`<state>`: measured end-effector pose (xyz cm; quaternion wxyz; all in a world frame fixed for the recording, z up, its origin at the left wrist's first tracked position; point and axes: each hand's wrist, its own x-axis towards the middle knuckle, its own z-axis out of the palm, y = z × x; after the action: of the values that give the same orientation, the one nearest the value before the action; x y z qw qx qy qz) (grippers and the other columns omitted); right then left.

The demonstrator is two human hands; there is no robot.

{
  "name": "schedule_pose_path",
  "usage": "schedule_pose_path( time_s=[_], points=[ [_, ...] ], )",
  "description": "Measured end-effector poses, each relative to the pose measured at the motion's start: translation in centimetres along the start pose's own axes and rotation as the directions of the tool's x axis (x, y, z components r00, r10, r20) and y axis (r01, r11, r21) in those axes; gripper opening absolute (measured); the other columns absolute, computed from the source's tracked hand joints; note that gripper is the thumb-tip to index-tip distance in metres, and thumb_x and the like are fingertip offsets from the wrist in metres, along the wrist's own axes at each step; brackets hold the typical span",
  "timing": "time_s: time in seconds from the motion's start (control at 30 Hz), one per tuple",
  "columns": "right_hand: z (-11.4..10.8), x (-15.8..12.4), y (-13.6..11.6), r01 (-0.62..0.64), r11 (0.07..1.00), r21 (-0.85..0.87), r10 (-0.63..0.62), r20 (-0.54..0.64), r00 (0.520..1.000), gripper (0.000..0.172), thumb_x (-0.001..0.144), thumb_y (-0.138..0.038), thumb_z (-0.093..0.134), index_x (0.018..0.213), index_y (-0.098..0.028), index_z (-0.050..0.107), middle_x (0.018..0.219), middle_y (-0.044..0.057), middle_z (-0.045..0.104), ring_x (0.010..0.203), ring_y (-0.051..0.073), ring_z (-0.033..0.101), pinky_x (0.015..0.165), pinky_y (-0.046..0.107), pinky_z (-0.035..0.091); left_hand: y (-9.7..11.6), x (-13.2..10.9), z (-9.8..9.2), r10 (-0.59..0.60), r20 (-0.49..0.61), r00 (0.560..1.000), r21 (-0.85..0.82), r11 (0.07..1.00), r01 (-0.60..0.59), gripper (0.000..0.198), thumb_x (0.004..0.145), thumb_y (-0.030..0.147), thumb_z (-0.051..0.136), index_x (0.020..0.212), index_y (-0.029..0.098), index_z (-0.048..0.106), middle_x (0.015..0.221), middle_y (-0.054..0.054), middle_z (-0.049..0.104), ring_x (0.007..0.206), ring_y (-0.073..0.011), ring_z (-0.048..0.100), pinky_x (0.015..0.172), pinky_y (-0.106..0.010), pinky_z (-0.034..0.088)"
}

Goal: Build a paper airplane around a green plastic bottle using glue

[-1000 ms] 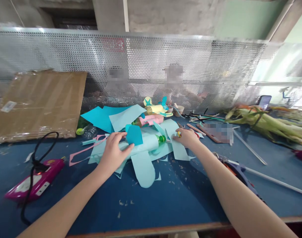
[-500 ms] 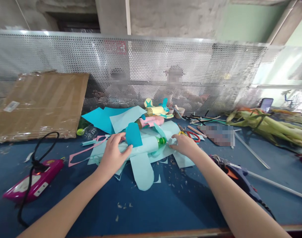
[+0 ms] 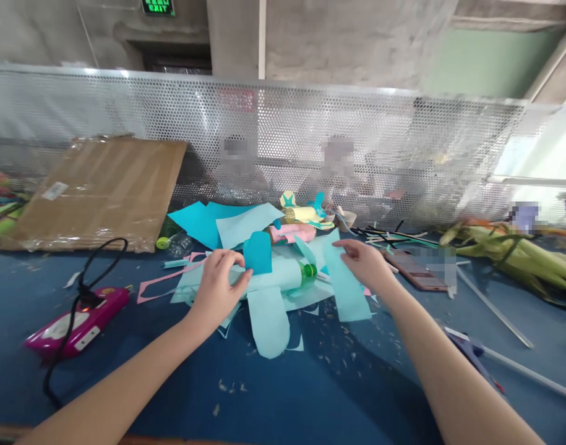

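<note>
A green bottle (image 3: 308,272) wrapped in light blue paper (image 3: 278,273) lies on its side like a toy airplane. A rounded light blue wing (image 3: 268,324) points toward me, and a darker blue tab (image 3: 257,253) stands up at its left end. My left hand (image 3: 220,278) grips that wrapped end between thumb and fingers, its palm side hidden. To the right of the bottle neck, my right hand (image 3: 364,262) pinches the upper edge of a light blue paper piece (image 3: 348,287), which hangs down beside the bottle.
Behind are blue paper sheets (image 3: 203,225), a pink wrapped bottle (image 3: 294,233) and a yellow one (image 3: 305,214). A purple power strip (image 3: 81,321) and cardboard (image 3: 101,191) are left. A phone (image 3: 417,272), glue gun (image 3: 472,355) and corn husks (image 3: 500,247) lie right.
My right hand has raised the light blue paper piece from the tabletop beside the bottle. My left hand keeps its hold on the wrapped bottle. The camera view has shifted a little.
</note>
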<state>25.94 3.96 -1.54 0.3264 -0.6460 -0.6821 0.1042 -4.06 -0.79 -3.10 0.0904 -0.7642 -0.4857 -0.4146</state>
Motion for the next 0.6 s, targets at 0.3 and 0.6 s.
schedule_pose_path(
  time_s=[0.3,0.6],
  points=[
    [0.0,-3.9,-4.9,-0.248,0.526,0.813,-0.267,0.435,0.860,0.032,0.069,-0.037,0.073,0.097,-0.025,0.071,0.095,0.002,0.067,0.071,0.013,0.057,0.064,0.026,0.047,0.2,-0.3,0.1,-0.033,0.017,0.999,-0.060,0.998,0.034,0.009,0.084,0.019,0.050,0.088,0.022,0.043,0.090,-0.004,0.051,0.093,-0.0223,0.052,0.082,-0.037,0.045],
    [2.4,-5.7,-7.1,0.015,0.868,0.496,-0.339,0.571,0.748,0.036,0.085,-0.030,0.054,0.119,-0.026,0.063,0.095,0.005,0.063,0.073,0.015,0.053,0.065,0.028,0.045,0.4,-0.4,0.2,-0.029,0.041,0.999,-0.090,0.995,0.033,0.010,0.084,0.014,0.051,0.090,0.023,0.051,0.094,-0.004,0.059,0.096,-0.0226,0.054,0.086,-0.038,0.043]
  ],
)
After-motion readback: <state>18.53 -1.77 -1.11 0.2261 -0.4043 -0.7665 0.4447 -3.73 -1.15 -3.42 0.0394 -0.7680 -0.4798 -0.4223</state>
